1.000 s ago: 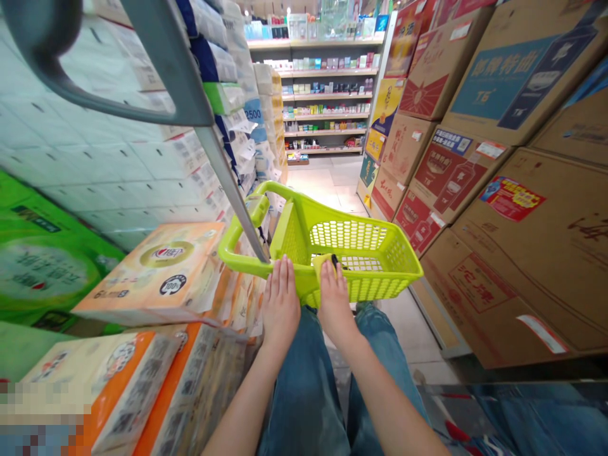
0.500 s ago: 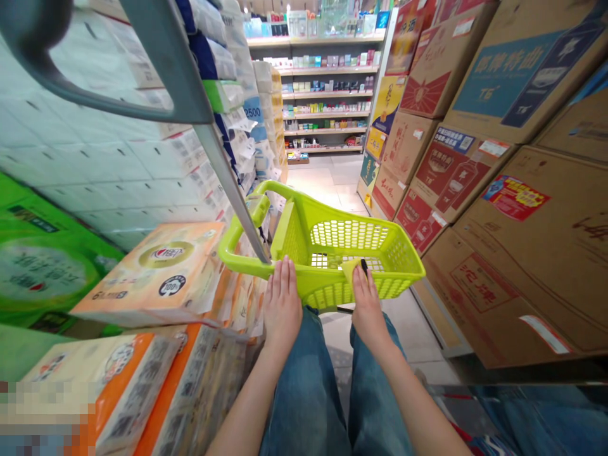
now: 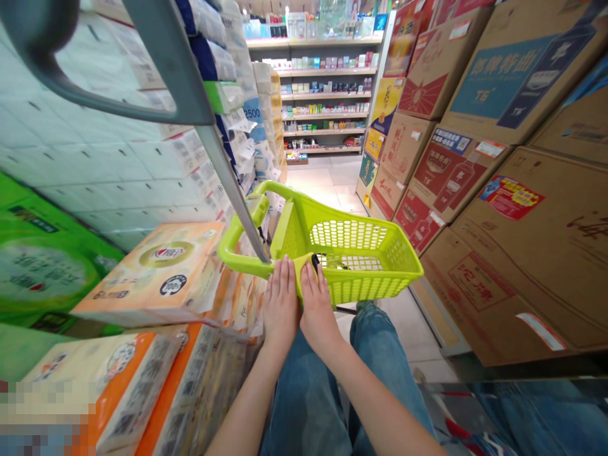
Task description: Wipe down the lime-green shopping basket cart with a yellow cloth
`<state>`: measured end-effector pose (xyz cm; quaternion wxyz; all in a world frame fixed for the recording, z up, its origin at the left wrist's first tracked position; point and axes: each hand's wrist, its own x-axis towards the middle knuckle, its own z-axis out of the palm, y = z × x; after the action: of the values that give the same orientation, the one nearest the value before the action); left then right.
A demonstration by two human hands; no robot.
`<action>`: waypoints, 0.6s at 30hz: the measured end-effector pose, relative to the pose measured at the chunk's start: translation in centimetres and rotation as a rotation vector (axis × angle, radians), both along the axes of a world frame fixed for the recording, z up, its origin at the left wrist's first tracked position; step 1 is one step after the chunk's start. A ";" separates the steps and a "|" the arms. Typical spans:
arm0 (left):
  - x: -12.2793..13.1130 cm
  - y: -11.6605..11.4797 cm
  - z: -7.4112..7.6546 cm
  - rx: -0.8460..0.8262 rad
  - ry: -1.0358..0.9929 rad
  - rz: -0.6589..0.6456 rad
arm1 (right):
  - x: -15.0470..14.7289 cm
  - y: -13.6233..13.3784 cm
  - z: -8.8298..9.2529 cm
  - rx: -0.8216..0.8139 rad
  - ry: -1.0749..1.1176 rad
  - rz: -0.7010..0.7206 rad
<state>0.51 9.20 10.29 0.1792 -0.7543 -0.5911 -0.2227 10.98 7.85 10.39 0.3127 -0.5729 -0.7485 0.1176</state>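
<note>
A lime-green plastic shopping basket (image 3: 351, 253) with a mesh floor and walls sits ahead of me, on a grey metal pull handle (image 3: 232, 190) that rises to the upper left. My left hand (image 3: 280, 304) lies over the basket's near rim, fingers together. Close beside it, my right hand (image 3: 317, 310) presses a pale yellow item (image 3: 303, 266) with a black tip against the rim. The item's full shape is hidden under my fingers.
Packs of tissue (image 3: 156, 272) stand stacked along the left, and large printed cardboard cartons (image 3: 513, 253) line the right. Store shelves (image 3: 327, 95) with small boxes stand at the far end of the tiled aisle (image 3: 323, 183). My jeans-clad legs (image 3: 308, 399) are below.
My right hand has moved left along the rim with the yellow item, and now sits next to my left hand. My left hand has stayed on the rim.
</note>
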 end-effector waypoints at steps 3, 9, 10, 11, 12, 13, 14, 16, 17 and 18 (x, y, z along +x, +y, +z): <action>0.0 -0.1 0.1 -0.027 0.001 -0.002 | 0.6 -0.1 -0.1 0.035 -0.019 0.000; 0.1 -0.2 0.5 -0.059 -0.030 -0.027 | 7.8 -0.7 -3.4 0.075 -0.143 -0.144; 0.2 -0.2 0.5 -0.061 -0.031 -0.028 | 9.0 -0.8 -3.9 0.080 -0.164 -0.175; 0.2 -0.1 0.5 -0.063 -0.029 -0.027 | 10.1 -1.0 -4.4 0.082 -0.179 -0.204; 0.2 -0.1 0.4 -0.066 -0.024 -0.026 | 11.0 -1.1 -4.8 0.080 -0.190 -0.230; 0.2 -0.1 0.4 -0.069 -0.021 -0.025 | 11.7 -1.2 -5.1 0.074 -0.195 -0.251; 0.2 -0.1 0.4 -0.069 -0.021 -0.023 | 12.0 -1.2 -5.3 0.064 -0.195 -0.268; 0.2 -0.1 0.3 -0.062 -0.023 -0.018 | 11.7 -1.1 -5.0 0.029 -0.182 -0.299; 0.2 -0.1 0.3 -0.057 -0.024 -0.015 | 11.0 -0.9 -4.6 0.005 -0.169 -0.313; 0.1 -0.1 0.2 -0.051 -0.023 -0.011 | 9.9 -0.7 -4.0 -0.021 -0.151 -0.317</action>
<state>0.66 9.11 10.47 0.1519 -0.7592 -0.5944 -0.2174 20.84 7.16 6.42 0.2642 -0.6941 -0.6689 0.0314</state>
